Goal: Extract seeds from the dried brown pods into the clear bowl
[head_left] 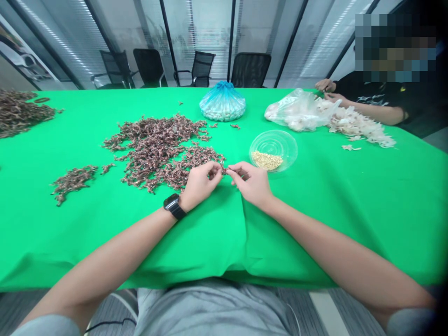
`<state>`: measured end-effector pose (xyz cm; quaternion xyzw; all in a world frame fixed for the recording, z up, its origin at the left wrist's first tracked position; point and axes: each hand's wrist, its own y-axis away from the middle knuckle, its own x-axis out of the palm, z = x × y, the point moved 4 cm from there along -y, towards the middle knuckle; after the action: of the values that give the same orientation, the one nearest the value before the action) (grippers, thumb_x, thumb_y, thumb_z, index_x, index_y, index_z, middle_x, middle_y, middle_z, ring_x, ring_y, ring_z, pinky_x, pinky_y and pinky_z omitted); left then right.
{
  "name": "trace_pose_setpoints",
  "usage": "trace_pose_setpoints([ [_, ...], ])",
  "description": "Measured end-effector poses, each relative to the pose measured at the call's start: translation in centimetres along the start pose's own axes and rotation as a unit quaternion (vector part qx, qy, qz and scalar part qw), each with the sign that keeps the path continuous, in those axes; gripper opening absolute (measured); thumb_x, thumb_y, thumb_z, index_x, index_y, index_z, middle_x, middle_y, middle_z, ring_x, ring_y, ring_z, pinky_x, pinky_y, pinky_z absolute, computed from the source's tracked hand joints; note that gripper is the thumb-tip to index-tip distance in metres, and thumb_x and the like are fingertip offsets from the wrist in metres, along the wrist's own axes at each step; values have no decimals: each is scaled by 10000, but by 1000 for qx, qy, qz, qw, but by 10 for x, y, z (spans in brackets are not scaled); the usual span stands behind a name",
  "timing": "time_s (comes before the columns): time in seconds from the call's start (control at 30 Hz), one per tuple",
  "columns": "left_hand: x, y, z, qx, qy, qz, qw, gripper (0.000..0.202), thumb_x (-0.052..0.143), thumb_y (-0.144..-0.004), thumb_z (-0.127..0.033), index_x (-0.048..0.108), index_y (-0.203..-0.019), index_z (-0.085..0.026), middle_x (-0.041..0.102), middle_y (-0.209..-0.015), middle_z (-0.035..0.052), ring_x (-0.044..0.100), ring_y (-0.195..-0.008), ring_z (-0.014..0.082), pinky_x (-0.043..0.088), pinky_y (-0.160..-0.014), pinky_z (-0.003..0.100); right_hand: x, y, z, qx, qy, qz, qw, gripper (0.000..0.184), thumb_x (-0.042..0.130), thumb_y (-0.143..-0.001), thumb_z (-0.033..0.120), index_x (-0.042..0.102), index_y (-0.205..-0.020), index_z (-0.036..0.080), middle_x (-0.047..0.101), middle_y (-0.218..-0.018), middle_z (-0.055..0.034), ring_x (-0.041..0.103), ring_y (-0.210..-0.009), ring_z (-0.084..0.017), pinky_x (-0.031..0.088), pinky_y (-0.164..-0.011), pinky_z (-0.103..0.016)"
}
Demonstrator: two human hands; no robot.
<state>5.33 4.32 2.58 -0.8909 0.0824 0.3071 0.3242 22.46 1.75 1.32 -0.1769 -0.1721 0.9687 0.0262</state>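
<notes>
My left hand (200,183), with a black watch on its wrist, is closed in a pinch at the right edge of a large pile of small dried brown pieces (157,147). Opposite it, my right hand (255,185) pinches too, its fingertips almost meeting the left ones. Between both sets of fingertips is one small dried brown piece (224,171), gnarled and partly hidden by the fingers. Just beyond the right hand lies a clear round plastic dish (289,148) with pale yellow bits (268,161) in its near part.
A smaller brown pile (75,181) lies left, and another heap (21,112) at the far left. A tied blue bag (223,103) stands at the back. Right of it are a clear bag (297,111) and white scraps (360,122), where a person's hands (329,91) work. Green cloth (315,200) covers the table.
</notes>
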Motion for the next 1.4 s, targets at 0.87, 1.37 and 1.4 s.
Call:
trace_pose_setpoints([
  [0.87, -2, -2, -6, 10, 34, 23, 999, 109, 604, -935, -257, 688, -922, -187, 729, -791, -4, 665, -703, 121, 507, -705, 230, -1, -1, -3, -17, -31, -35, 999, 302, 715, -884, 503, 725, -927, 204, 746, -754, -31, 714, -601, -175, 548, -544, -278],
  [1.37, 5, -2, 3, -104, 136, 19, 985, 184, 630, -906, -326, 692, -873, -156, 726, -785, 29, 638, -685, 131, 495, -659, 241, -2, 1, 8, -130, 95, -65, 985, 181, 664, -949, 376, 736, -955, 210, 786, -845, -37, 721, -648, -167, 579, -612, -287],
  [1.4, 6, -2, 4, -115, 151, 26, 981, 206, 626, -909, -344, 690, -869, -153, 726, -782, 34, 634, -677, 132, 490, -646, 241, -2, 2, 10, -150, 116, -68, 979, 173, 658, -955, 363, 739, -958, 210, 790, -858, -37, 719, -650, -163, 579, -616, -284],
])
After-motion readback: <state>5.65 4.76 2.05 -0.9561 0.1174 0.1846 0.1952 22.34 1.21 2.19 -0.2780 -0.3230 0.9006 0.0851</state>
